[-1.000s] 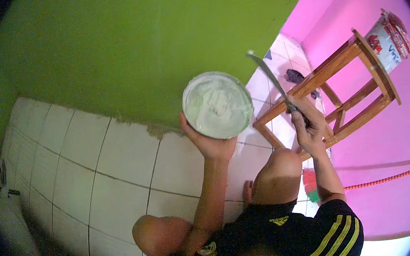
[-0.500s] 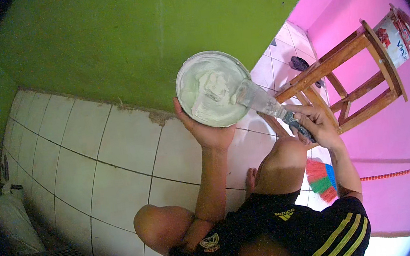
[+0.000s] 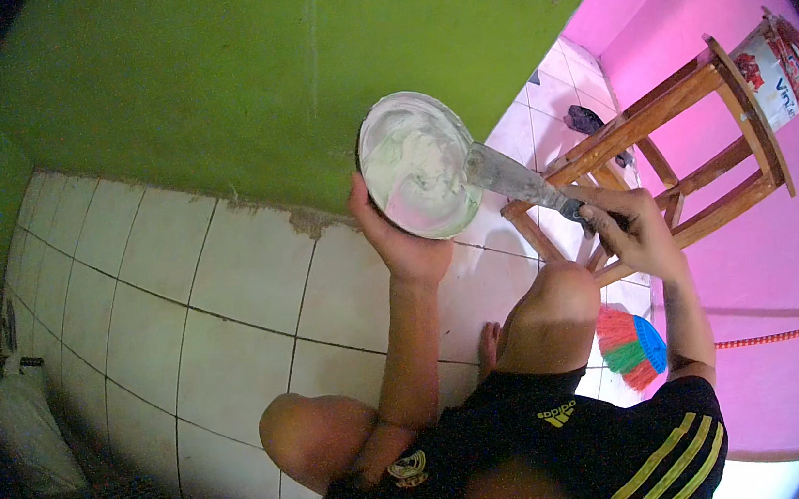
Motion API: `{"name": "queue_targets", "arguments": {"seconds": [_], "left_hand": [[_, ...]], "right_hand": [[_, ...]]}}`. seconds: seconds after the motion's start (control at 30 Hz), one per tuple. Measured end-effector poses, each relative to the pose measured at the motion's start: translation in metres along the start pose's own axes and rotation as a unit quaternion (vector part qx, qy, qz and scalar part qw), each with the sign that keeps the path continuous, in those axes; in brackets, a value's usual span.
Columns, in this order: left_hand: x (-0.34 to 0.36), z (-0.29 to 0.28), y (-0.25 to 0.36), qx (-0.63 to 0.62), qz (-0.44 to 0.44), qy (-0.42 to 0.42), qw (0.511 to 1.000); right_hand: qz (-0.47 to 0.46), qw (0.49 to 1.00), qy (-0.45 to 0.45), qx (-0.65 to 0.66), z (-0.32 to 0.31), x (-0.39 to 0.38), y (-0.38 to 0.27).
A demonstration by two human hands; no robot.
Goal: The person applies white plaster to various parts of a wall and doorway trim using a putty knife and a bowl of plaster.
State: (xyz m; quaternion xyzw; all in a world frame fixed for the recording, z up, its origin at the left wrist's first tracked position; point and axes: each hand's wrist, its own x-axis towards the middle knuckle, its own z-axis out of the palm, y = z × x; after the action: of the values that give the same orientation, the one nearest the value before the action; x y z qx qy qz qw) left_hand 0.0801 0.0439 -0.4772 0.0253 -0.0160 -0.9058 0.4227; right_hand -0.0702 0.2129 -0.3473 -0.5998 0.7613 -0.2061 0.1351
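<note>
1. The left hand (image 3: 405, 239) is cupping a round bowl (image 3: 418, 165) of pale paste from below, its grip closed around the lower rim, holding it up just in front of the green wall (image 3: 236, 82).
2. The right hand (image 3: 636, 229) is gripping the handle of a putty knife (image 3: 509, 178), its grip closed; the blade is lying across the bowl's right rim.
3. A wooden stool (image 3: 690, 136) is crowding the right hand, and a paint can (image 3: 774, 64) is sitting at its top edge.
4. The tiled floor (image 3: 181, 302) is lying open to the left; a colourful brush (image 3: 632, 347) is resting beside the right knee.
</note>
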Motion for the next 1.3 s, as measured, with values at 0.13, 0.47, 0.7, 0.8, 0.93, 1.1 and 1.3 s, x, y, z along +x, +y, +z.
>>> {"name": "queue_targets", "arguments": {"seconds": [0.13, 0.47, 0.7, 0.8, 0.93, 1.1, 1.3], "left_hand": [[-0.003, 0.007, 0.005, 0.038, -0.026, 0.023, 0.999], [0.003, -0.002, 0.002, 0.017, -0.036, -0.006, 0.999], [0.004, -0.002, 0.002, 0.039, 0.016, 0.043, 0.998], [0.005, -0.003, -0.003, 0.061, 0.031, 0.055, 0.996], [0.006, -0.001, -0.009, 0.050, 0.029, 0.061, 0.996], [0.006, 0.000, -0.005, 0.022, 0.019, 0.050, 0.998], [-0.001, 0.016, -0.009, -0.015, -0.041, 0.071, 0.997]], "right_hand": [[0.040, 0.999, -0.023, 0.014, -0.008, 0.008, 0.003], [0.015, 0.997, -0.073, 0.018, -0.002, 0.006, 0.015], [0.135, 0.962, -0.121, 0.203, 0.025, 0.009, 0.010], [0.157, 0.940, -0.119, 0.277, 0.033, 0.009, 0.002], [0.072, 0.943, -0.076, 0.315, 0.051, 0.003, 0.008], [0.116, 0.891, 0.011, 0.438, 0.049, -0.001, 0.018], [-0.060, 0.928, 0.304, 0.208, 0.028, 0.008, 0.032]]}}
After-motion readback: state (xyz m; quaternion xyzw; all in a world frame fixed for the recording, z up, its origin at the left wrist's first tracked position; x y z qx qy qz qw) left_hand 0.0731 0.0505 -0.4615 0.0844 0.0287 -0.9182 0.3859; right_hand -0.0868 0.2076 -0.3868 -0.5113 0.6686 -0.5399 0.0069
